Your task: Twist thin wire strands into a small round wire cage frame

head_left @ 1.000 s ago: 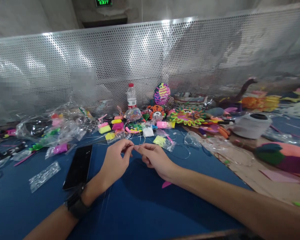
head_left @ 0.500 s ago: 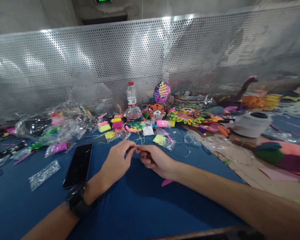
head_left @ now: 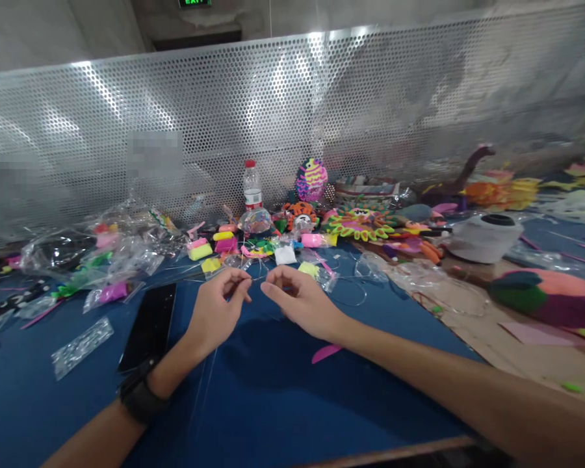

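My left hand (head_left: 219, 304) hovers over the blue table, its thumb and fingertips pinched together. A short gap away, my right hand (head_left: 305, 302) curls with thumb and fingers close together, facing it. Something very thin seems to span the gap between the fingertips, too fine to make out. Pale thin lines (head_left: 205, 383) run down the table below my left wrist. Under my right wrist lies a pink plastic clay knife (head_left: 326, 353). Just beyond the hands are a white clay packet (head_left: 285, 255) and a yellow clay packet (head_left: 309, 268).
A black phone (head_left: 149, 328) and a clear bag of small beads (head_left: 82, 346) lie on the left. Behind are a red-capped bottle (head_left: 252, 188), coloured clay figures (head_left: 363, 222) and a perforated metal screen (head_left: 214, 117). A white tape roll (head_left: 485, 240) stands right, on brown board (head_left: 461, 312).
My hands, touching at the fingertips before, have moved slightly apart. The right hand has turned, with its thumb now showing toward the left hand. The view has shifted a little.
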Available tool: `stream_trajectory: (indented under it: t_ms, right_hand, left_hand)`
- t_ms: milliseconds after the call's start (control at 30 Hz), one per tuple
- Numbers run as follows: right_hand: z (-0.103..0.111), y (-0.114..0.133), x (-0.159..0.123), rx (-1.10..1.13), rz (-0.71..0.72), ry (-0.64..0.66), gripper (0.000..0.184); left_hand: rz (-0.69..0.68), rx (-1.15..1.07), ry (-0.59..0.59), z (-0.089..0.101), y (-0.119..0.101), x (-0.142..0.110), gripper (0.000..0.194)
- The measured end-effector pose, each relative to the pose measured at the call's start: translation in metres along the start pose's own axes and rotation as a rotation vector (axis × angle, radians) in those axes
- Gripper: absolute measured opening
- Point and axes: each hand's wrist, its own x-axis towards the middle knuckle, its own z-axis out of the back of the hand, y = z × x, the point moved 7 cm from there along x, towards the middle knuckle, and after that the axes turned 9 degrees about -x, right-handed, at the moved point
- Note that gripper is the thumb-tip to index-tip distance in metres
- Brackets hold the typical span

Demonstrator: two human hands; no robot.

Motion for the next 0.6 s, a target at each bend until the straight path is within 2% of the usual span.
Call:
stream_trajectory:
  t_ms: [100,300,600]
  right_hand:
    - [0.004,0.001,0.001,-0.116,0.031,-0.036,0.030]
    - [0.003,0.003,0.002,-0.196,0.054,-0.023,0.023]
    - [-0.006,-0.005,0.004,0.017,0.004,0.040,0.023]
  left_hand:
    - [0.009,-0.069,0.022,-0.003,0.001,0.000,0.009]
    - [0.013,-0.113,0.058,-0.007,-0.002,-0.001,0.010]
    - [0.006,-0.079,0.093,-0.011,-0.006,-0.004,0.011]
